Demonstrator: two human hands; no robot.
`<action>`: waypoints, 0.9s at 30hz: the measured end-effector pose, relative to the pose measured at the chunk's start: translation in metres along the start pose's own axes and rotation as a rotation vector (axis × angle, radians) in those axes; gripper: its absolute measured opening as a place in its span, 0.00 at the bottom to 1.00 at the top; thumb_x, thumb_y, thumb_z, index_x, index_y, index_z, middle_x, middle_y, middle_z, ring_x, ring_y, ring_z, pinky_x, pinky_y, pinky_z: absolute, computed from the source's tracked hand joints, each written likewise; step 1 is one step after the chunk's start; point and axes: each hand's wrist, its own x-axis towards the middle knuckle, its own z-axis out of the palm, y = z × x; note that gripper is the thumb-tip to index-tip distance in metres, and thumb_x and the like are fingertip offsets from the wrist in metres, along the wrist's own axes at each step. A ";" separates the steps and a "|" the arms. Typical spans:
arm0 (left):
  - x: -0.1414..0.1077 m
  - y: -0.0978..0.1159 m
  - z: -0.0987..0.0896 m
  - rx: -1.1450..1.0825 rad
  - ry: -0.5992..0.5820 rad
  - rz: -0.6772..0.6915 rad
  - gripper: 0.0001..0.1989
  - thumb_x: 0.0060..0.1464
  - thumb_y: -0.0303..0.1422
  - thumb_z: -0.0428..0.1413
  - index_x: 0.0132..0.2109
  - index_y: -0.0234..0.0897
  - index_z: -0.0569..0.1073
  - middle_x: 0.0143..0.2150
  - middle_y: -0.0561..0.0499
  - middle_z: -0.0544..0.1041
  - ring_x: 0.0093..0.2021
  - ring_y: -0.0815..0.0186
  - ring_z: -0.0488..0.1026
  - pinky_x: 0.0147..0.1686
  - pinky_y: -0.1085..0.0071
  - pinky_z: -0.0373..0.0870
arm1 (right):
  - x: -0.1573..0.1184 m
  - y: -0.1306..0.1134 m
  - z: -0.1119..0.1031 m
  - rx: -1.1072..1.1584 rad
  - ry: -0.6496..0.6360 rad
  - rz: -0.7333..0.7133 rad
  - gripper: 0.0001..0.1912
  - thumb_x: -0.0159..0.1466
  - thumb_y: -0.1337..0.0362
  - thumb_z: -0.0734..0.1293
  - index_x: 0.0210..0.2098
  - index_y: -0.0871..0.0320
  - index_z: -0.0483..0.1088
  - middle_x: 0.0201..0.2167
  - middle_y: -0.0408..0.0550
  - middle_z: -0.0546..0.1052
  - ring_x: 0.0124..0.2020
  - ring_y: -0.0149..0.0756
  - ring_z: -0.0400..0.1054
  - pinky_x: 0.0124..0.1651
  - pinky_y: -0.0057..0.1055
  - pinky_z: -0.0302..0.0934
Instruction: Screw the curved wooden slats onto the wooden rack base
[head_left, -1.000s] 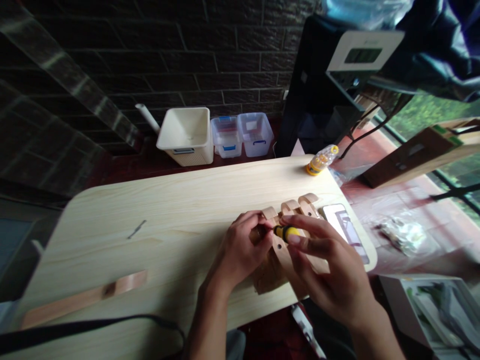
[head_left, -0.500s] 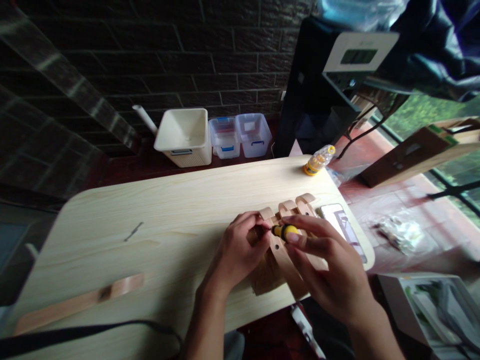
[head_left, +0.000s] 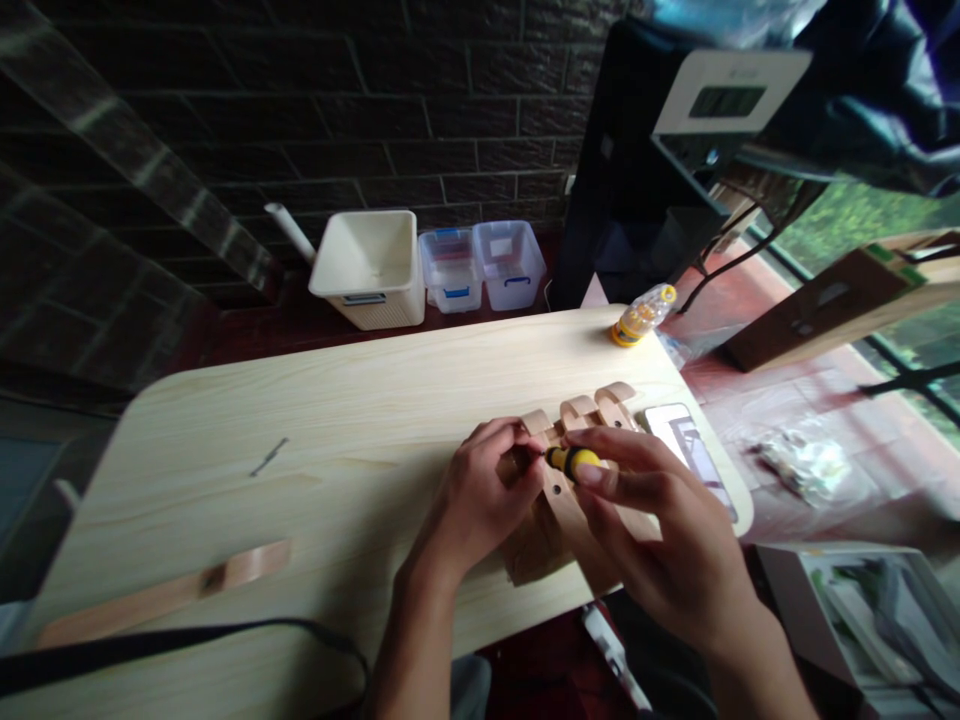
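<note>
On the pale wood-grain table (head_left: 315,400): one left hand (head_left: 480,495), one right hand (head_left: 660,530), one small screwdriver (head_left: 571,462), one wooden assembly (head_left: 570,520).
Right fingers (head_left: 600,450) pinched on the yellow-and-black handle; left fingers (head_left: 499,432) curled over the wood, beside the screwdriver's tip. Three curved wooden ends (head_left: 576,408), in a row past the hands. Nearby, one loose wooden strip (head_left: 161,595), one phone (head_left: 679,445), one small bottle (head_left: 643,315); off the table, two clear plastic boxes (head_left: 448,270), one cream bin (head_left: 367,295).
</note>
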 end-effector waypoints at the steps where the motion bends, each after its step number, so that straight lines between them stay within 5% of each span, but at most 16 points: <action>1: 0.000 0.000 0.000 0.000 0.005 -0.002 0.03 0.63 0.31 0.62 0.43 0.41 0.81 0.49 0.48 0.84 0.54 0.55 0.82 0.59 0.61 0.76 | 0.000 -0.001 -0.001 0.009 0.001 0.002 0.18 0.74 0.77 0.69 0.59 0.54 0.72 0.64 0.54 0.79 0.68 0.35 0.76 0.67 0.28 0.71; 27: -0.001 0.001 -0.002 0.029 -0.023 -0.001 0.05 0.64 0.32 0.63 0.47 0.42 0.81 0.53 0.47 0.84 0.57 0.54 0.81 0.63 0.58 0.77 | -0.005 0.008 -0.001 -0.094 0.027 -0.012 0.25 0.72 0.78 0.69 0.62 0.48 0.72 0.62 0.51 0.81 0.62 0.39 0.81 0.59 0.33 0.79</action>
